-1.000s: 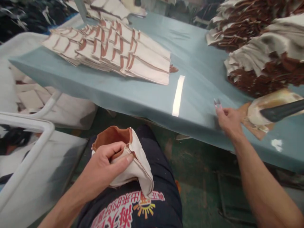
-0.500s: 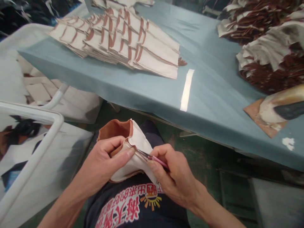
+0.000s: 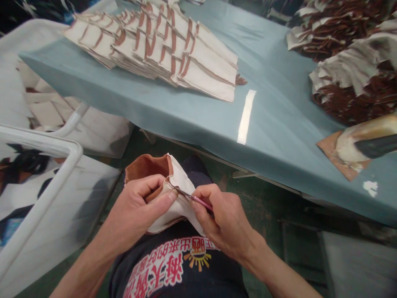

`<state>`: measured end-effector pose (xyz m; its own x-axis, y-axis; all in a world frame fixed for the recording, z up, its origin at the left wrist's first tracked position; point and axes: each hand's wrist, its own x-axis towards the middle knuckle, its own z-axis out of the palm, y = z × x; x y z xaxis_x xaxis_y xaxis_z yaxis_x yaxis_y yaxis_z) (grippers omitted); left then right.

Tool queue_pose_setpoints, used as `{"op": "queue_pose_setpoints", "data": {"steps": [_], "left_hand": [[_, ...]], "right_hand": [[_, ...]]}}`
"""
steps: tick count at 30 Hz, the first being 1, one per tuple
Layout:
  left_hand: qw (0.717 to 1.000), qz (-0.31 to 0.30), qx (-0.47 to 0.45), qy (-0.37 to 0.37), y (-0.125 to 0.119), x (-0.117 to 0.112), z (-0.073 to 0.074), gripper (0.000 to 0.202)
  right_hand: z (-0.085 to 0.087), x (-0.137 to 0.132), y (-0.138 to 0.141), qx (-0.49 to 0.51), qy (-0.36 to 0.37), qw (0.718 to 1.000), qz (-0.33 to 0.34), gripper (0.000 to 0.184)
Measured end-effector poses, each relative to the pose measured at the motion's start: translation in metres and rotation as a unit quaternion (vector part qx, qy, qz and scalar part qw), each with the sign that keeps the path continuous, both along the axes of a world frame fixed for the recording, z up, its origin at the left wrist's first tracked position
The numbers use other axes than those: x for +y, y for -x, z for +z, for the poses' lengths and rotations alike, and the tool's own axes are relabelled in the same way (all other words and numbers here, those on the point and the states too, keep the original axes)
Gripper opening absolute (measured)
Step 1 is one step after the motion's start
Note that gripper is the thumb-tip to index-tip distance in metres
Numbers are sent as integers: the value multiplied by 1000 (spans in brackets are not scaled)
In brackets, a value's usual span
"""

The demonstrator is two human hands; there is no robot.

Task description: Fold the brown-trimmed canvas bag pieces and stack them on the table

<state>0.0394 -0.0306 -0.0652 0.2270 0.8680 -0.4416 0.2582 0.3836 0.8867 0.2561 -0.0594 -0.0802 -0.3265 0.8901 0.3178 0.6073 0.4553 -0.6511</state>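
Note:
Over my lap my left hand (image 3: pixel 145 207) is closed on the edge of a leather piece (image 3: pixel 180 176). The piece is sewn into a tube, off-white outside and brown inside, its brown opening facing away from me. My left thumb presses on the seam, the fingers curling inside. In my right hand (image 3: pixel 221 217) is a pair of small scissors (image 3: pixel 198 201) with a pink handle. Their narrow blades lie along the seam close to my left thumb tip. My right fingers hide most of the handle.
Beyond my lap stands a table (image 3: pixel 214 120) with a blue-green cover. It bears rows of stacked off-white pieces (image 3: pixel 164 45), a white strip (image 3: pixel 247 117), brown bundles (image 3: pixel 350 87) and a glue container (image 3: pixel 362 140). White bins (image 3: pixel 77 198) stand at the left.
My right hand and the scissors have moved slightly left and up along the seam, nearer my left thumb. The left hand keeps its hold on the leather piece.

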Motion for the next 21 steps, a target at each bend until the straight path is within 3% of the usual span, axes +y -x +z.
{"op": "queue_pose_setpoints", "data": {"steps": [6,21], "left_hand": [[994,-19,57,-87,-10,5,9,29],[984,-23,84,-157,-20,-2,3,26]], "right_hand": [[-6,4,1,-30,-37,999,-12,14],[-24,6,5,33,11,999,3,19]]}}
